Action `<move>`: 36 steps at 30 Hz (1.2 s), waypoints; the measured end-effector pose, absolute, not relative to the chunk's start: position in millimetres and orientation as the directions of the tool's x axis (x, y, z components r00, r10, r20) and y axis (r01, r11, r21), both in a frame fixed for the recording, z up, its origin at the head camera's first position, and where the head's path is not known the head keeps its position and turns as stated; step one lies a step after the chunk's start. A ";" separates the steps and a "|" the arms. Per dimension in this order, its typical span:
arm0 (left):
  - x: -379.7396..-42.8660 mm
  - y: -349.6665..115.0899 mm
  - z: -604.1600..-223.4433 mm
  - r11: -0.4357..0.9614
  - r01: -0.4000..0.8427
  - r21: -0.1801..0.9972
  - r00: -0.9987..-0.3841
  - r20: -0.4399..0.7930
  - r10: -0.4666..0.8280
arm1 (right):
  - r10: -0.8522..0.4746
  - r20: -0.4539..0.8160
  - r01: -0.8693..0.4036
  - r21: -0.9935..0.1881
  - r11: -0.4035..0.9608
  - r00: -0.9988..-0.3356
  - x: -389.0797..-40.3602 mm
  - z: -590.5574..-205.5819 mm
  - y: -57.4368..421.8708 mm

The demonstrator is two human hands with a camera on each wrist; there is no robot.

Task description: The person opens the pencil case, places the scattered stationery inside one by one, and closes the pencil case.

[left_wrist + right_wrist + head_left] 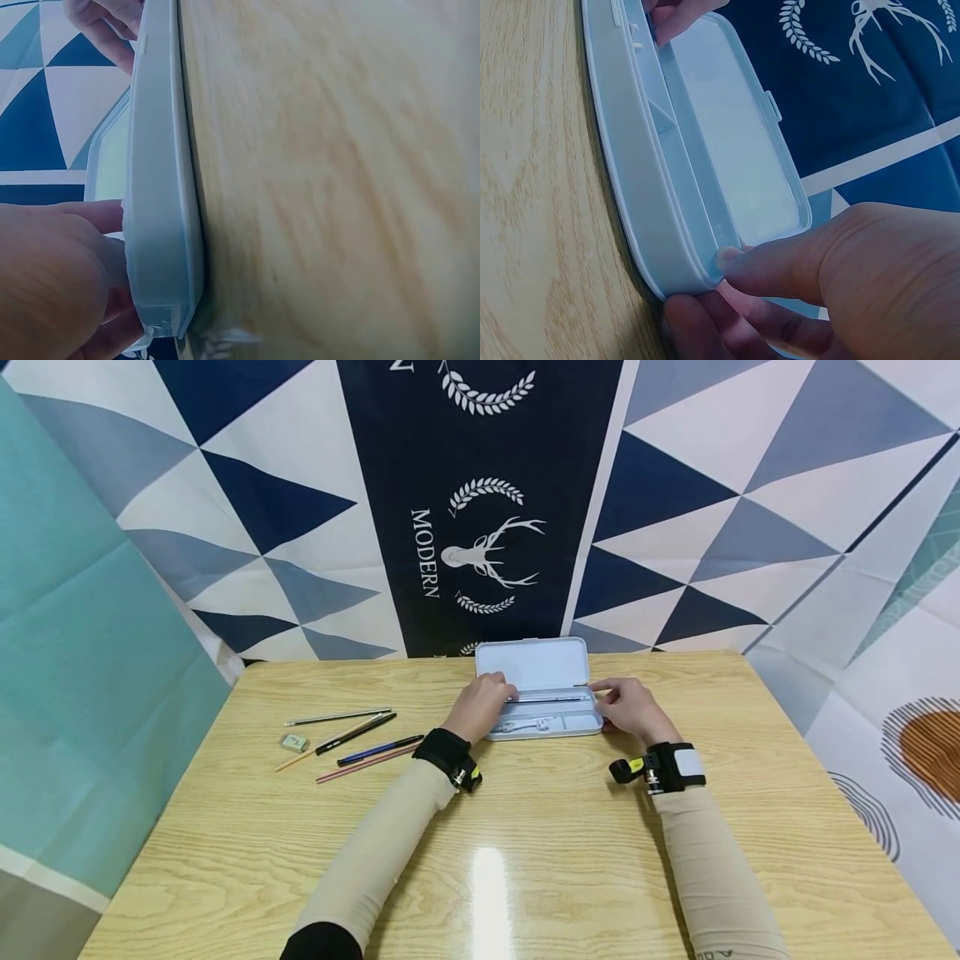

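A pale blue pencil case (545,732) lies with its lid (532,664) raised at the table's back edge. My right hand (633,706) pinches its right end, thumb on the inner rim and fingers outside, as the right wrist view shows. My left hand (480,706) reaches over the left end, fingertips dipping behind the front wall. A slim pencil (555,699) lies along the rear compartment, one end at those fingertips; I cannot tell whether they grip it. A small white item (528,725) sits in the front compartment.
Left of the case lie a black pen (356,733), a blue pen (380,750), a reddish pencil (367,762), a silvery pencil (337,717), a tan stick (300,760) and a small eraser (294,742). A patterned cloth (300,527) hangs behind the wooden table (555,860).
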State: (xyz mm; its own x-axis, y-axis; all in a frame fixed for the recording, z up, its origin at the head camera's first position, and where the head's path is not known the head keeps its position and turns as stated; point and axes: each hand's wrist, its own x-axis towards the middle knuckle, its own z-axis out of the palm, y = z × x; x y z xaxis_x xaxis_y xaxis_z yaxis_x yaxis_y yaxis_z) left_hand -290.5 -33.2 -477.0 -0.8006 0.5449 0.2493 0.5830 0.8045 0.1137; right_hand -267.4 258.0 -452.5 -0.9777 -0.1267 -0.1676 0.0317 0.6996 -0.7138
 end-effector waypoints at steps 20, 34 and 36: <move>-329.1 -30.8 -533.6 0.795 0.601 0.077 -0.771 0.316 0.553 | -0.121 -0.175 0.040 -0.709 0.704 -0.977 -267.8 -452.8 257.1; -313.2 -28.9 -507.8 0.804 0.586 0.105 -0.790 0.297 0.537 | -0.114 -0.210 0.075 -0.722 0.688 -0.971 -268.1 -450.5 257.7; -300.5 -29.5 -487.4 0.799 0.591 0.108 -0.788 0.290 0.544 | -0.114 -0.211 0.076 -0.721 0.689 -0.971 -268.1 -450.3 257.7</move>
